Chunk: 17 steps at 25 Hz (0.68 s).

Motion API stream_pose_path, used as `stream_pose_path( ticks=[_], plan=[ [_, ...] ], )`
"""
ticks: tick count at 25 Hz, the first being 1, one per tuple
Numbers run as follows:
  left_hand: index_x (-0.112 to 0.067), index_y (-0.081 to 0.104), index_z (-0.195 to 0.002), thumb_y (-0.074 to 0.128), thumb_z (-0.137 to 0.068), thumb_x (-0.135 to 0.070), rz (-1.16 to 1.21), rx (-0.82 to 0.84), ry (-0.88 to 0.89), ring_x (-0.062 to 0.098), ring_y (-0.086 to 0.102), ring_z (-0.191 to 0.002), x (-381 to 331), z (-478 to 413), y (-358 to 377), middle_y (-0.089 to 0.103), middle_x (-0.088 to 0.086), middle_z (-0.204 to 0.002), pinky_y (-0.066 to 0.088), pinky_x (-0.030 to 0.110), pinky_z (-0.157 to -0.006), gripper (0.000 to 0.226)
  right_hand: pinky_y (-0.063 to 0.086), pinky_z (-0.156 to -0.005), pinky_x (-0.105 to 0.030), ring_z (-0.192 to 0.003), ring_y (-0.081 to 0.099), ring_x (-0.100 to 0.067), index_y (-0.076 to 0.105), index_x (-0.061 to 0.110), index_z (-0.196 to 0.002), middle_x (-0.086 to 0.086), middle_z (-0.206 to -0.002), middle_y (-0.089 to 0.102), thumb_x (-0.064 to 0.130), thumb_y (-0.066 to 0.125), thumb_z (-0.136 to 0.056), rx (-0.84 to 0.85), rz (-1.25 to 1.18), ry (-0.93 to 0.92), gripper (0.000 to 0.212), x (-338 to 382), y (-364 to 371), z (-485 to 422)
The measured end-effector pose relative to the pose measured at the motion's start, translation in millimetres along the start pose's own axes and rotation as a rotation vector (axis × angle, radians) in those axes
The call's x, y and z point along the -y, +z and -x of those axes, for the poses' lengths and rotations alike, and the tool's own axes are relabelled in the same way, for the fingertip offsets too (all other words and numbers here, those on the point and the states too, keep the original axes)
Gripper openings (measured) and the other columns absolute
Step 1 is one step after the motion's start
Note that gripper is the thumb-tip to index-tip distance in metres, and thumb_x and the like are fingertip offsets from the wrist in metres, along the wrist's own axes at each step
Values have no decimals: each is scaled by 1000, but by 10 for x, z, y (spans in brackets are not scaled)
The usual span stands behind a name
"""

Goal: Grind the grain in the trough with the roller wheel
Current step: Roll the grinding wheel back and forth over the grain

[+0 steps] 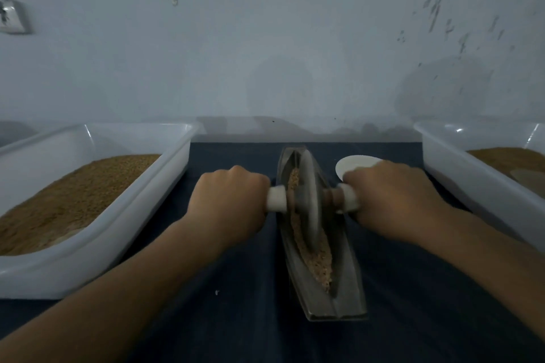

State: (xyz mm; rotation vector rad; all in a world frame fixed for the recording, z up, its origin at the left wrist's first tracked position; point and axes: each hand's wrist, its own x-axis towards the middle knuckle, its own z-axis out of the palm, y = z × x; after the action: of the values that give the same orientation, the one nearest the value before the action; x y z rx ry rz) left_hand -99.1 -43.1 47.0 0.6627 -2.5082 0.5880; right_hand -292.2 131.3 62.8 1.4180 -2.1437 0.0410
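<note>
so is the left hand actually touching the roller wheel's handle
Touching. The head view shows the left hand curled round the white handle, with no gap.

Dull grey metal trough [342, 298], glossy white plastic tubs [141, 200], matt dark, probably cloth, table cover [236, 318]

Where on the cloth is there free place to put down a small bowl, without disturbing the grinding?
The widest bare patch of cloth lies near you, between the forearms, left of the trough. A smaller one lies between the left tray and the left hand, toward the wall. Right of the trough is crowded: white dish, right hand, right tray.
</note>
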Motion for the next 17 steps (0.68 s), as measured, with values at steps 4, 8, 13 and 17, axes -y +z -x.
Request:
stream_pose_path(
  ticks=[4, 8, 13, 17],
  plan=[
    [-32, 31, -62, 76, -52, -38, -5, -46, 26, 5, 3, -44, -25, 111, -88, 12, -14, -54, 6, 17, -47, 46, 16, -47, -22, -56, 37, -12, 38, 42, -74, 14, -66, 41, 48, 64, -67, 36, -45, -10, 27, 48, 28, 220],
    [-26, 59, -87, 58, -88, -32, -1, 129, -141, 18, 42, -58, -82, -287, 32, 40, -7, -67, 34, 31, -55, 6, 36, -60, -32, -85, 61, -25, 51, 31, -89, 3, -91, 60, 35, 66, -86, 107, -79, 70, 16, 179, 48, -328],
    [-32, 52, -77, 64, -82, -36, 68, 157, -55, 14, 40, -54, -24, -140, -43, 36, -10, -65, 32, 30, -52, 14, 32, -54, -29, -73, 51, -17, 37, 36, -82, 6, -89, 58, 34, 68, -84, 137, -96, -47, 31, 45, 41, -147],
    [-36, 22, -63, 71, -56, -43, 10, -43, 42, 6, 11, -40, -17, 193, -146, 18, -13, -51, 5, 17, -47, 49, 5, -46, -18, -49, 30, -11, 20, 44, -77, 13, -62, 36, 44, 65, -61, -88, 3, -149, 48, 10, 13, 243]
  ],
)
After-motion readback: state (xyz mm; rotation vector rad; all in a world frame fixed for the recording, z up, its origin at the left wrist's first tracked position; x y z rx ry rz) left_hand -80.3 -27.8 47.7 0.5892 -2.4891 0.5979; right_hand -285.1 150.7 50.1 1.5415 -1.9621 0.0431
